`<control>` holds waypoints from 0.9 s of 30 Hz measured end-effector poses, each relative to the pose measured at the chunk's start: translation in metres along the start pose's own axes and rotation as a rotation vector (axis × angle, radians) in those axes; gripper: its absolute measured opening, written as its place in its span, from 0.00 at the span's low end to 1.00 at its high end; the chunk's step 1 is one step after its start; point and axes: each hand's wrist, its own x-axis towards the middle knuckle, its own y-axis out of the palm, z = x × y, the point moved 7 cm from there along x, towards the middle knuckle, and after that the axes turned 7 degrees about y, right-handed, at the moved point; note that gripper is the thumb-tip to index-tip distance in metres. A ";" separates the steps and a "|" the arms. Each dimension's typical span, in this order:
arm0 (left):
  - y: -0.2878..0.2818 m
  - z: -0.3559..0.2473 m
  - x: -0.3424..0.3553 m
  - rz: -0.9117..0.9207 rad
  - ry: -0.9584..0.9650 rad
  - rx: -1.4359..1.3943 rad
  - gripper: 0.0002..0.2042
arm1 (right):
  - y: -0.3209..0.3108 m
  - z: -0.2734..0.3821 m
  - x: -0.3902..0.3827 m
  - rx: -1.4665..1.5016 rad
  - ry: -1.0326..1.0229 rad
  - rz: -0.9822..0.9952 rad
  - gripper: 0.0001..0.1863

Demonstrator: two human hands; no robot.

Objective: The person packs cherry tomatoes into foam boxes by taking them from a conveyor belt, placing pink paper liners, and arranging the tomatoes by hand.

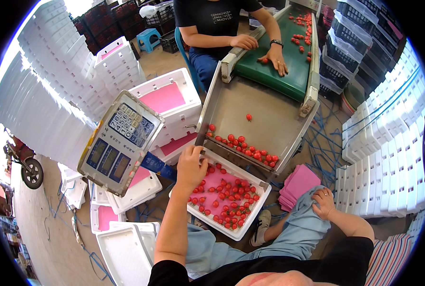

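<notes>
We are holding our hands well apart. Our left hand (191, 168) is curling its fingers at the near left corner of the metal tray (269, 126); we are unable to tell whether it is gripping the edge or only touching it. Our right hand (323, 204) is resting loosely on our right knee (308, 217), holding nothing. Small red tomatoes (238, 182) are lying in the white foam box (245, 232) just below the tray, over its pink liner (213, 178). More tomatoes are lining the tray's near edge, and one is sitting alone farther up. Beyond, a co-worker's hand (275, 59) is reaching onto the green belt (269, 76), beside a tomato. To our left, a scale panel (111, 136) is standing tilted; to our right, pink sheets (299, 185) are lying piled low.
</notes>
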 end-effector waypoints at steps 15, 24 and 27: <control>0.058 0.013 -0.036 0.767 -0.007 0.126 0.28 | 0.005 -0.005 -0.004 0.006 0.004 -0.010 0.19; 0.062 0.016 -0.039 0.808 -0.060 0.158 0.29 | 0.004 -0.005 -0.004 0.006 -0.011 -0.009 0.20; 0.060 0.016 -0.040 0.822 -0.062 0.172 0.30 | -0.001 -0.002 -0.002 0.005 -0.026 -0.030 0.19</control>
